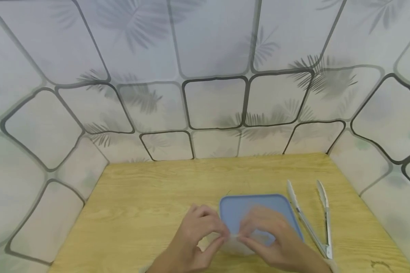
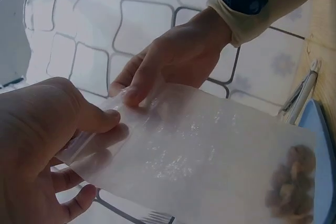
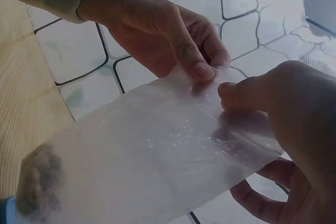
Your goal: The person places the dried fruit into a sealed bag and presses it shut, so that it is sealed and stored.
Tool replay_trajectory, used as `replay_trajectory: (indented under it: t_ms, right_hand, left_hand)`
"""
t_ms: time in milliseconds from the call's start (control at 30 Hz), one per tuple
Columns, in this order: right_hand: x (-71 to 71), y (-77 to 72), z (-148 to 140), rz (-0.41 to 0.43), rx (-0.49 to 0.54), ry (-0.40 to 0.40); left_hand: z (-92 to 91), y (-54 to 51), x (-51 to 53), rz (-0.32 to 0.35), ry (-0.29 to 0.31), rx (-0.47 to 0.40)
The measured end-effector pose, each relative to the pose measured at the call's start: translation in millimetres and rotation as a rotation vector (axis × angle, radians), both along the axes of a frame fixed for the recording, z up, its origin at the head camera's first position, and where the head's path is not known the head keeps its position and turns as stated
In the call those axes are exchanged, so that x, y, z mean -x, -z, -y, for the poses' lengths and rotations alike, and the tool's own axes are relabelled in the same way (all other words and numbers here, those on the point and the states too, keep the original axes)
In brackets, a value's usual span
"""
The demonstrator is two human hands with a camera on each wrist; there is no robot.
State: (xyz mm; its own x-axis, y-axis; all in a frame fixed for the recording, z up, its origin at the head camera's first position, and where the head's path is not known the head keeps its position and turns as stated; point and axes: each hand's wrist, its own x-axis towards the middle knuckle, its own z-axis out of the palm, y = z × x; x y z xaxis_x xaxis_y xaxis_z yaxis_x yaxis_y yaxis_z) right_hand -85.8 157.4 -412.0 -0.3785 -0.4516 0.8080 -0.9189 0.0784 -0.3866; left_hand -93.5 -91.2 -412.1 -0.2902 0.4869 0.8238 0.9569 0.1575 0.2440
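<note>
A translucent plastic bag (image 2: 184,135) hangs between my two hands, with brownish lumps (image 2: 293,184) gathered at its bottom; what they are is unclear through the film. My left hand (image 1: 196,237) pinches the bag's top edge between thumb and fingers. Close beside it, my right hand (image 1: 276,235) pinches the same edge, blurred in the head view. A strip like a zip seal runs along that edge in the wrist views. Under and behind the bag lies a blue tray (image 1: 232,208), partly hidden by the right hand.
Metal tongs (image 1: 307,225) lie spread on the wooden table (image 1: 140,204), just right of the tray. A patterned sheet (image 1: 212,102) stands as a wall behind the table and along both sides.
</note>
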Motion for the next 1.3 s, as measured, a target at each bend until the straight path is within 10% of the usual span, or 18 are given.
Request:
replay_trajectory:
  t_ms: [267,767,1000,1100,1300]
  right_hand:
    - [-18.4,-17.9,-12.4,-0.088,-0.03,-0.046]
    - [-39.0,-14.0,-29.0,-0.083,-0.044,-0.091]
    - [-32.1,5.7,-32.1,0.177,-0.005,-0.146]
    - [-23.1,18.5,-27.5,0.274,-0.054,-0.043]
    - [18.0,38.6,-2.4,0.405,-0.19,0.16]
  left_hand:
    - [12.2,-7.7,-16.9,-0.082,0.069,-0.068]
    - [43.0,7.5,-40.7,0.039,0.022,-0.021]
    - [54.3,15.7,-44.4,0.315,0.054,-0.028]
    - [61.5,19.2,-37.0,0.419,0.09,-0.086]
    - [80.2,30.2,-9.3,0.609,-0.185,-0.005]
